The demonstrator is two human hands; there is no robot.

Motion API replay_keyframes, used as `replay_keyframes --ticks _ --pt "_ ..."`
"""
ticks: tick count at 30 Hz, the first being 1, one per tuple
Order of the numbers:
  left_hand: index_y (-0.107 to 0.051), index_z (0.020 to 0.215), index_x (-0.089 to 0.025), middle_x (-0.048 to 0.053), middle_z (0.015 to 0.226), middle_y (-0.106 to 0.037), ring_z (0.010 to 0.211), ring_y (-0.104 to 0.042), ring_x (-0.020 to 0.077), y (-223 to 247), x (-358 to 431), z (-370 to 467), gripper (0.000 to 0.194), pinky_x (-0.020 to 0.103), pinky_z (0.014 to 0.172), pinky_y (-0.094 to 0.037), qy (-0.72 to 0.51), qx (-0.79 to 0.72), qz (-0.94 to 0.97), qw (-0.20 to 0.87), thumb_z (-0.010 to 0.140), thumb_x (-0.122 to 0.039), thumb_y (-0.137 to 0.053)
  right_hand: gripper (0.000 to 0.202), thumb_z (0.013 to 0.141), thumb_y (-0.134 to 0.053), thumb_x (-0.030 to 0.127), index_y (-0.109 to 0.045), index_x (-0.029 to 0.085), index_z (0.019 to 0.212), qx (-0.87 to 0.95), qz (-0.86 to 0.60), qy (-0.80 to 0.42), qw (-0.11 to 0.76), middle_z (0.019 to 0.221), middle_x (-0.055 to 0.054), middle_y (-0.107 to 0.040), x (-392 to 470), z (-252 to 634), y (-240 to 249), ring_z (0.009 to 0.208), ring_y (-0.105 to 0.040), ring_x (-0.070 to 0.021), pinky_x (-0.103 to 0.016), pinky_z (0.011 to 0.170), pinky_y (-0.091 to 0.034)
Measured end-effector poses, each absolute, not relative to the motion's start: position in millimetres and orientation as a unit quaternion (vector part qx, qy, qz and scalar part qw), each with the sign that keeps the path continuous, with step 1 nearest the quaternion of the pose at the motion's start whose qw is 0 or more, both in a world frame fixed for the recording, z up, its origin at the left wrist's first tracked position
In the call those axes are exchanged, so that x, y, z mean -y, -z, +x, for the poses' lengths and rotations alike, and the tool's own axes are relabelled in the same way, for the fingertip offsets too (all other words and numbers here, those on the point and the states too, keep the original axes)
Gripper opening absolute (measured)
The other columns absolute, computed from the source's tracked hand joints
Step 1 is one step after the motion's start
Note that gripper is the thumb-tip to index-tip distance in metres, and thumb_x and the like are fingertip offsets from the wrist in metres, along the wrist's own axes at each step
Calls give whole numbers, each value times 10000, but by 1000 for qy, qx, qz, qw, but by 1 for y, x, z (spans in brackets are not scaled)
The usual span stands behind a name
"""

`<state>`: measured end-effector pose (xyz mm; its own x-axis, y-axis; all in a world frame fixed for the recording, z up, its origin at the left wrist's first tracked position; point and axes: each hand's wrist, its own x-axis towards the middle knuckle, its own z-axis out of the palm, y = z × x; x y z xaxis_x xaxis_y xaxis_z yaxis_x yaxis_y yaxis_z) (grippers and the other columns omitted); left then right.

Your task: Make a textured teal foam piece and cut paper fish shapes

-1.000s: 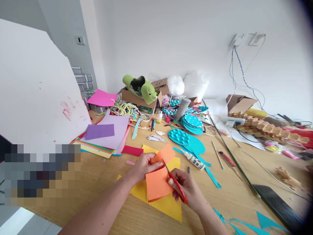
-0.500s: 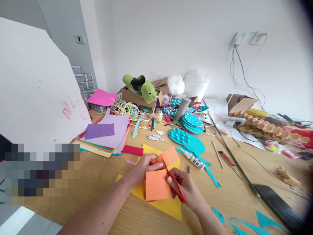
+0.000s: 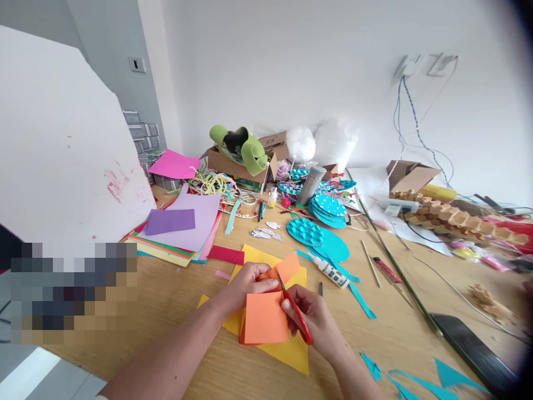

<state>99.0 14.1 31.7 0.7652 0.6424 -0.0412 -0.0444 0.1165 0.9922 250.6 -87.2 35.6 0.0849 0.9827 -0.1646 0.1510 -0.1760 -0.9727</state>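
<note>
My left hand (image 3: 257, 283) pinches a folded piece of orange paper (image 3: 266, 319) near its middle, thumb on top. My right hand (image 3: 307, 315) grips red-handled scissors (image 3: 296, 312), whose blades meet the orange paper just right of my left thumb. One flap of the orange paper stands up beyond the blades, and the larger folded part hangs toward me. Beneath both hands lies a yellow sheet (image 3: 287, 355) on the wooden table (image 3: 175, 311). To the right of the scissors, a white glue bottle (image 3: 333, 273) lies on its side.
Coloured paper sheets (image 3: 183, 222) are stacked at the left, beside a large white board (image 3: 62, 139). Blue paper scraps (image 3: 420, 383) and a dark phone (image 3: 470, 353) lie at the right front. A grey flask (image 3: 311, 186) and cardboard boxes (image 3: 225, 164) stand at the back.
The near folded part of the orange paper has shifted slightly left and swung a little open. The far flap has tilted and looks narrower. My right hand and the scissors have moved slightly left.
</note>
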Motion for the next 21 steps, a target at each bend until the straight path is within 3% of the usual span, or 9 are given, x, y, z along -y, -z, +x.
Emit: replay_keyframes --ticks 6,13,21 --pt "-476 636 -169 -51 559 -399 504 -343 81 -36 -15 97 350 216 478 -234 -239 -260 658 665 725 -469 -632 479 658 -740 584 -462 195 650 467 -603 -483 430 498 66 -481 87 252 -35 402 -475 -79 -193 371 -377" --pt "-486 654 -172 -51 551 -408 488 -368 82 -38 -13 97 373 213 472 -248 -205 -233 628 713 684 -498 -665 488 642 -745 594 -475 188 654 462 -600 -490 432 502 57 -497 86 250 -37 408 -489 -83 -194 381 -381" --pt "-428 605 -184 -64 552 -350 497 -301 77 -41 -14 93 301 230 466 -204 -164 -238 692 662 724 -376 -627 474 652 -735 592 -475 196 653 457 -603 -474 450 480 47 -517 87 252 -38 387 -472 -88 -202 373 -361"
